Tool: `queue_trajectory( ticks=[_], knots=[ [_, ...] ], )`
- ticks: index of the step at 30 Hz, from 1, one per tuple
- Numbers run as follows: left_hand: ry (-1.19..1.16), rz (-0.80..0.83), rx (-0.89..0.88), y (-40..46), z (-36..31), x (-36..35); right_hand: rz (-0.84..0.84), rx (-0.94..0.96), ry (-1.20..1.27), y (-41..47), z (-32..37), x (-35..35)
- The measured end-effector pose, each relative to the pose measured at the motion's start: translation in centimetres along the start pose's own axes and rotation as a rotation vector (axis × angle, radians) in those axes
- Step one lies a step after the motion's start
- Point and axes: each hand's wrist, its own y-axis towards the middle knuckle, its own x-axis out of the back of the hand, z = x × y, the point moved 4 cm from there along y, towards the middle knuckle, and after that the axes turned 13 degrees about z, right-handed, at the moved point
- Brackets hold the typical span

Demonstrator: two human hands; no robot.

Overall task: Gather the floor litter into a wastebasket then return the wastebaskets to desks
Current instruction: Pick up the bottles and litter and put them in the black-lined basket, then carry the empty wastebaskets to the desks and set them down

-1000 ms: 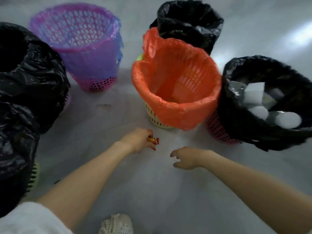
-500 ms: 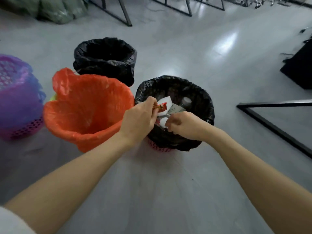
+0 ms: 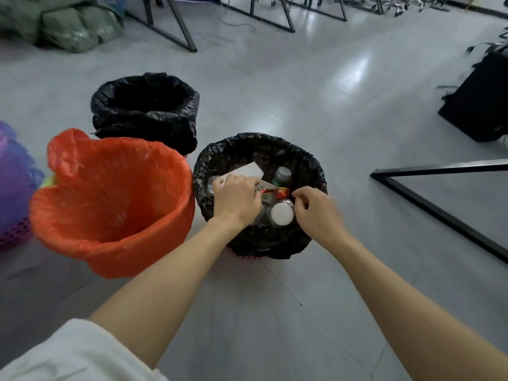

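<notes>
A wastebasket lined with a black bag (image 3: 310, 166) stands on the floor in front of me. Inside it lie a white box (image 3: 247, 170), a small bottle (image 3: 281, 176) and a clear cup with a white lid (image 3: 281, 214). My left hand (image 3: 236, 200) hovers over the basket's opening and pinches a red snack wrapper (image 3: 279, 192) at its fingertips. My right hand (image 3: 316, 213) is over the basket's near right rim with its fingers curled and nothing visible in them. Its fingertips are just right of the wrapper.
An orange-lined basket (image 3: 110, 204) touches the black one on the left. Another black-lined basket (image 3: 145, 114) stands behind it, and a purple one (image 3: 13, 182) is at the left edge. A black desk frame (image 3: 439, 210), a black box (image 3: 478, 103), desk legs (image 3: 178, 28) and green bags (image 3: 68, 26) surround the open floor.
My left hand picked the red wrapper off the floor and carried it up over the black-lined basket. My right hand moved along and now sits further right, apart from the left.
</notes>
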Motion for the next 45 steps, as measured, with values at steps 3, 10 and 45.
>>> queue_trajectory(
  ticks=[3, 10, 45],
  knots=[
    [-0.064, -0.121, -0.042, -1.0, 2.1, 1.1, -0.072, 0.053, -0.006, 0.3, 0.7, -0.6],
    [-0.082, -0.198, -0.096, -4.6, 7.3, 4.3, -0.354, 0.536, 0.012, -2.5, 7.7, -2.8],
    [-1.92, -0.137, 1.261, -13.6, 3.3, 13.6, -0.172, -1.196, 1.882, -12.6, 3.2, 6.3]
  ],
)
